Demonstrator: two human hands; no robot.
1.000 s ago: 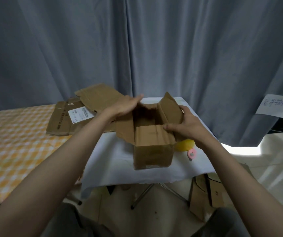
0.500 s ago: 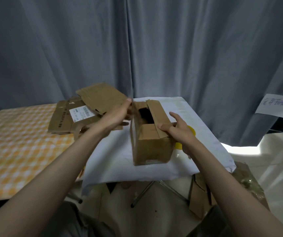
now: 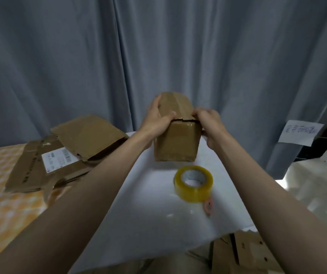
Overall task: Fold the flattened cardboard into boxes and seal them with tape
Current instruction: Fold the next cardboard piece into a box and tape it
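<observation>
Bare white table [image 3: 148, 204] lies open left of the yellow roll of clear tape [image 3: 194, 183]; the brown folded cardboard box [image 3: 176, 143] blocks behind it, and flattened brown cardboard sheets [image 3: 59, 155] crowd farther left.

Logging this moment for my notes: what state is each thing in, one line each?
cardboard box: upright on the white cloth, top flaps folded shut, seam not taped here.
left hand: grips the box's left top edge.
right hand: holds the box's right top edge.
tape roll: lies untouched on the cloth, nearer than the box.
flattened cardboard: stacked flat, unfolded, at left.
</observation>
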